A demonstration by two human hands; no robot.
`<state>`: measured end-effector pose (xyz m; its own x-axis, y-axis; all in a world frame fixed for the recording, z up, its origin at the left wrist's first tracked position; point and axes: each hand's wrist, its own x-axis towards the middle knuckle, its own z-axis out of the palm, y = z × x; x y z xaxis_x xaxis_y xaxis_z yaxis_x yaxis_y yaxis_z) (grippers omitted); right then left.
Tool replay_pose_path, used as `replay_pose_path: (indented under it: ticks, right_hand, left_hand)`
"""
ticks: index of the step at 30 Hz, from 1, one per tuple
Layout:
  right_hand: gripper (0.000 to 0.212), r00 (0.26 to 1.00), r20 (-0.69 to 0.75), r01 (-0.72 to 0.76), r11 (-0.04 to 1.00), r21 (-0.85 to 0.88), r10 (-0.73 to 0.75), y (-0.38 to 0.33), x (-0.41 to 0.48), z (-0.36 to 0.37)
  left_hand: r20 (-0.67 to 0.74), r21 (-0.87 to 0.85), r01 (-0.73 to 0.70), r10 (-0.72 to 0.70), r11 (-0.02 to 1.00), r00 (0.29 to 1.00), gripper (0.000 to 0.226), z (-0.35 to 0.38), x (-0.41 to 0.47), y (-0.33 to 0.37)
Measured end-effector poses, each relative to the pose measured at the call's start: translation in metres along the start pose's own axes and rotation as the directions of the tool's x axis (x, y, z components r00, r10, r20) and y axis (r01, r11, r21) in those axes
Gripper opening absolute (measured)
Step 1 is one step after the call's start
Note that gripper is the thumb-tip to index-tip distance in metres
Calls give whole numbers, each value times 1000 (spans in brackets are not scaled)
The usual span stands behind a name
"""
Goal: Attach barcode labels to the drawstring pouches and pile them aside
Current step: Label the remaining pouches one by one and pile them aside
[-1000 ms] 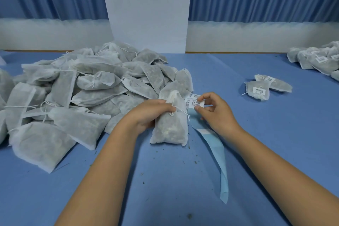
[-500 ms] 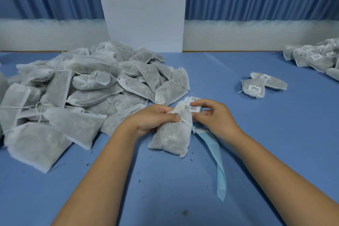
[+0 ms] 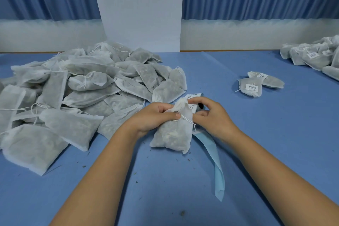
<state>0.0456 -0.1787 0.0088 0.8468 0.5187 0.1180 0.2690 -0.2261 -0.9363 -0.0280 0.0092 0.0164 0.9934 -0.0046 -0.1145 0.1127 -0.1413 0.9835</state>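
A white mesh drawstring pouch (image 3: 171,135) filled with dried bits stands on the blue table in front of me. My left hand (image 3: 154,118) grips its gathered neck. My right hand (image 3: 212,113) pinches a small barcode label (image 3: 191,107) against the pouch's top edge. More labels (image 3: 194,95) on a light blue backing strip (image 3: 215,163) lie behind and under my right hand, the strip trailing toward me. The large heap of unlabelled pouches (image 3: 82,88) lies to the left.
Two labelled pouches (image 3: 254,87) lie apart at the middle right. A bigger pile of labelled pouches (image 3: 315,57) sits at the far right edge. A white panel (image 3: 139,9) and blue curtains stand behind the table. Small dark crumbs dot the cloth (image 3: 275,143).
My right hand has brought the label from beside the pouch onto its top edge. My left hand has kept its grip on the neck, and the pouch has tilted slightly.
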Motion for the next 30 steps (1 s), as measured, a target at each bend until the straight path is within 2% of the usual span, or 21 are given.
replay_pose_path:
  ticks: [2, 4, 8, 12, 19, 23, 26, 30]
  right_hand:
    - [29, 998, -49, 40, 997, -60, -43, 3, 1, 0]
    - [28, 982, -116, 126, 974, -189, -149, 7, 2, 1]
    - [30, 922, -205, 212, 870, -445, -330, 12, 4, 2]
    - [29, 879, -168, 300, 790, -535, -447, 8, 4, -2]
    - [25, 850, -14, 416, 687, -596, -527, 5, 1, -3]
    - [21, 851, -63, 391, 708, -588, -522, 7, 2, -2]
    - [14, 862, -100, 380, 764, -522, -497, 9, 3, -2]
    - [12, 870, -104, 383, 793, -474, -483, 11, 5, -4]
  left_hand:
    - [7, 15, -16, 15, 1000, 1000, 16, -1, -1, 0]
    - [21, 34, -24, 23, 999, 1000, 17, -1, -2, 0]
    - [46, 23, -28, 27, 999, 999, 15, -3, -3, 1]
    - [35, -51, -24, 26, 998, 999, 15, -2, -4, 3]
    - [48, -171, -42, 51, 984, 998, 14, -4, -9, 8]
    - [58, -119, -39, 47, 992, 997, 18, -5, -9, 7]
    - [60, -51, -37, 40, 998, 997, 15, -4, -9, 7]
    - [78, 32, -52, 50, 998, 996, 26, -2, -8, 7]
